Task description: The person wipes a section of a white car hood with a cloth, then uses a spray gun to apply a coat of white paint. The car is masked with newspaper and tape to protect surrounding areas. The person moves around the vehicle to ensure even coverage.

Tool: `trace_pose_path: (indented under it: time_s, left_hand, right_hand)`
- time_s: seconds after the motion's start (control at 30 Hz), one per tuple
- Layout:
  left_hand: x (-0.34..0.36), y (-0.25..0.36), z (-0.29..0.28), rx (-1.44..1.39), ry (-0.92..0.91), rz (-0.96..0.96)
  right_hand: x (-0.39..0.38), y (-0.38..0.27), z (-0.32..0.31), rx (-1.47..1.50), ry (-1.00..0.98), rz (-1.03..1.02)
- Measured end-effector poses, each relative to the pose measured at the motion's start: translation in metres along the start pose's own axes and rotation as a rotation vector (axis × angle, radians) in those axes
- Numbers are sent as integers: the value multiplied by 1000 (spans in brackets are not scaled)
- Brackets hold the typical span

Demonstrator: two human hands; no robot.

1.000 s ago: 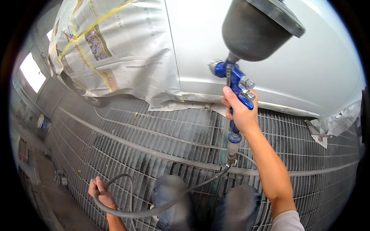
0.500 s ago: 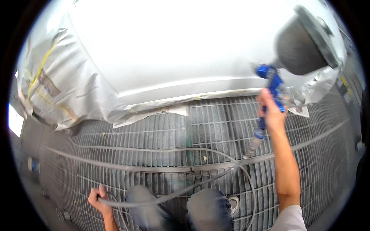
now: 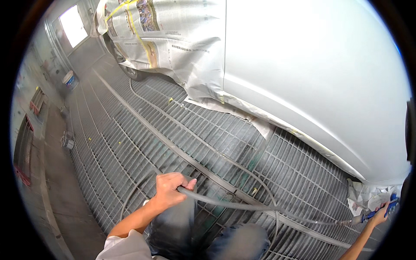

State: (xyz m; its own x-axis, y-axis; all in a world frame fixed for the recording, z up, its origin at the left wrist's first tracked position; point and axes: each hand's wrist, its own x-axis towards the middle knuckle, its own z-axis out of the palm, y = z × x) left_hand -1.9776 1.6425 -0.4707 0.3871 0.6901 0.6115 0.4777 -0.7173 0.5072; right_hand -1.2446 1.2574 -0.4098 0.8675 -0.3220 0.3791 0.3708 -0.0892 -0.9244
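My left hand (image 3: 171,190) is closed round a grey air hose (image 3: 234,206) in front of my knees. From that fist the hose sags to the right, crosses a loop of itself and runs to a metal fitting. At the far right edge my right hand (image 3: 380,215) grips a blue spray gun (image 3: 393,203), whose upper part is cut off by the dark rim. Beyond the hose stands a white car body panel (image 3: 316,56). Newspaper masking sheets (image 3: 190,47) with yellow tape cover the part of the car to its left.
Under me lies a metal grating floor (image 3: 143,143), with the hose looping across it. A wheel (image 3: 132,73) shows below the masking. A white bucket (image 3: 70,80) and a small can (image 3: 67,141) stand along the left wall. Crumpled paper (image 3: 364,197) hangs beneath the panel's right end.
My view has swung to the left. The spray gun and right hand have shifted to the right edge, and my left hand, still on the hose, now appears higher and nearer the middle.
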Motion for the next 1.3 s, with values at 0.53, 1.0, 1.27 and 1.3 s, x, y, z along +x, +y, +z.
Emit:
trace_pose_path:
  time_s: [0.53,1.0,1.27,1.3]
  left_hand:
    - [-1,-64,-71,-29,253,-134]
    - [-29,-101,-147,-218,469,-304]
    - [-33,-96,-144,-208,427,-299]
    - [-32,-96,-144,-207,423,-316]
  right_hand:
    - [-341,-115,117,219,-614,147]
    - [-570,-234,243,443,-1225,211]
    - [-558,-211,234,454,-1058,333]
    - [-547,-206,226,446,-1051,332]
